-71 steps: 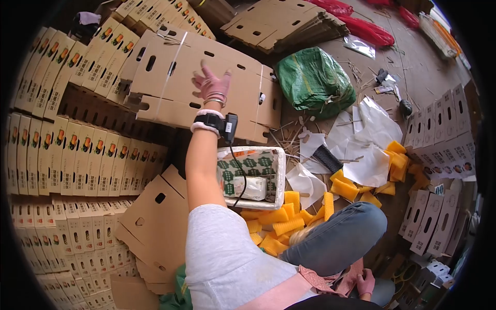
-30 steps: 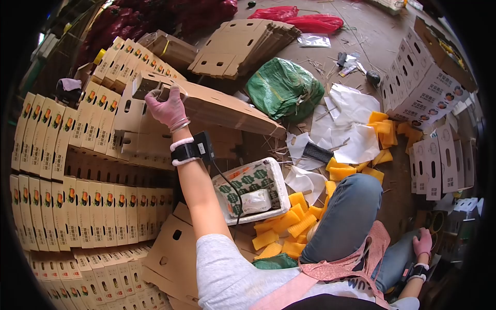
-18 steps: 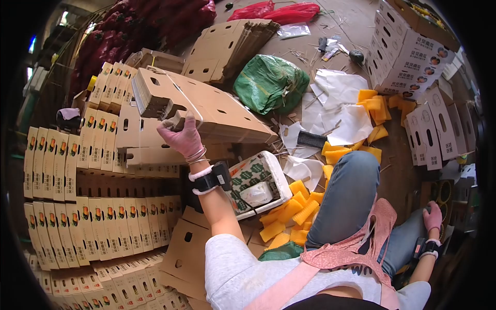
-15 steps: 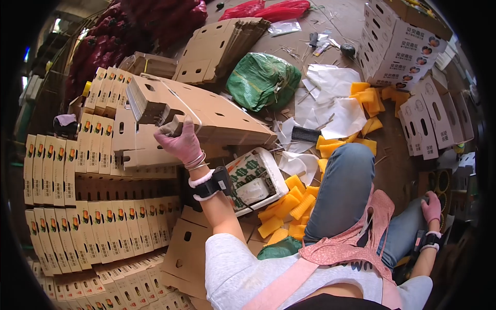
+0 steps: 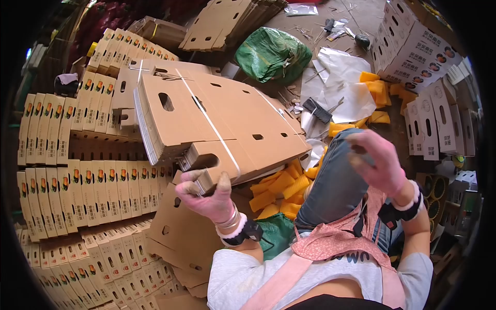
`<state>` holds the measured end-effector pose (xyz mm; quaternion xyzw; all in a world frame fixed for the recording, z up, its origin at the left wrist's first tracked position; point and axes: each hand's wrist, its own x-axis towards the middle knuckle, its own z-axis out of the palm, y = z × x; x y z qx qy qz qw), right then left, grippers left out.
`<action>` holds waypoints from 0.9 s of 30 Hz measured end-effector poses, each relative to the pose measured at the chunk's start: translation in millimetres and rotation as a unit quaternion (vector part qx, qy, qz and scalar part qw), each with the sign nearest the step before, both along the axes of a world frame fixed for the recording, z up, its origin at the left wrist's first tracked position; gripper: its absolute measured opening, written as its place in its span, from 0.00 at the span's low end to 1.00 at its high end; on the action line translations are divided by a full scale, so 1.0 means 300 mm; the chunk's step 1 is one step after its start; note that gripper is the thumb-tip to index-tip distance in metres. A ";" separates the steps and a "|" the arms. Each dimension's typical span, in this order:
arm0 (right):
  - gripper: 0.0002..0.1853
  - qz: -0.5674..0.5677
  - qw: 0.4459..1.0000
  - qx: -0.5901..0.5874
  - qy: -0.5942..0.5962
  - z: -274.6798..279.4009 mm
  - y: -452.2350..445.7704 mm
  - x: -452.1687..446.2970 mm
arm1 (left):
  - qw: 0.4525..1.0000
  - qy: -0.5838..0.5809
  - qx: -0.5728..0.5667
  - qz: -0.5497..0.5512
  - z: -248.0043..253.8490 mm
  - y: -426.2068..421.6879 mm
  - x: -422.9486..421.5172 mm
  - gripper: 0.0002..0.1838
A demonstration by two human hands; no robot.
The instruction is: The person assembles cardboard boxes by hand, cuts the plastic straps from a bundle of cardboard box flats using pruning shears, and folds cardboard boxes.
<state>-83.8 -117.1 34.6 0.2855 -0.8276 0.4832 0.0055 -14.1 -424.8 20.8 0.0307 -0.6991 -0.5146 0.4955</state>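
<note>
A thick bundle of flattened cardboard boxes [image 5: 227, 119], tied with white straps, lies tilted in front of me. My left hand [image 5: 212, 202], in a pink glove with worn fingertips, grips the near corner flap by a hand-hole, thumb on top. My right hand [image 5: 381, 159], also pink-gloved, hangs in the air over my bent knee [image 5: 330, 175], its fingers apart and slightly curled, with nothing in them. Yellow foam-like sleeves [image 5: 281, 188] are heaped just beyond the bundle's near edge.
Rows of printed upright cartons [image 5: 111, 186] fill the left side. Loose flat cardboard [image 5: 186, 243] lies below the bundle. A green sack [image 5: 271, 54] and white sheets [image 5: 343, 82] are on the floor ahead. Stacked white cartons [image 5: 413, 54] stand at the right.
The bundle has come nearer and turned its broad face up, covering the white foam box. My left hand moved down with its corner; my right hand rose from beside my thigh to above my knee.
</note>
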 end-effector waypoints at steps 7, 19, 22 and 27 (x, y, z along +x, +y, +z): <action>0.21 0.166 0.961 -0.136 -0.171 -0.091 -0.574 -0.265 | 0.998 -0.059 -0.007 0.037 0.005 0.165 0.039 0.28; 0.15 0.199 0.914 -0.014 -0.354 -0.033 -0.783 -0.508 | 0.995 -0.070 -0.046 0.049 0.040 0.223 -0.025 0.24; 0.10 0.219 0.884 -0.070 -0.408 -0.058 -0.798 -0.533 | 0.996 -0.058 -0.038 0.055 0.038 0.229 -0.038 0.23; 0.08 0.186 0.867 -0.098 -0.452 0.000 -0.818 -0.528 | 0.996 -0.068 -0.034 0.046 0.028 0.225 -0.034 0.23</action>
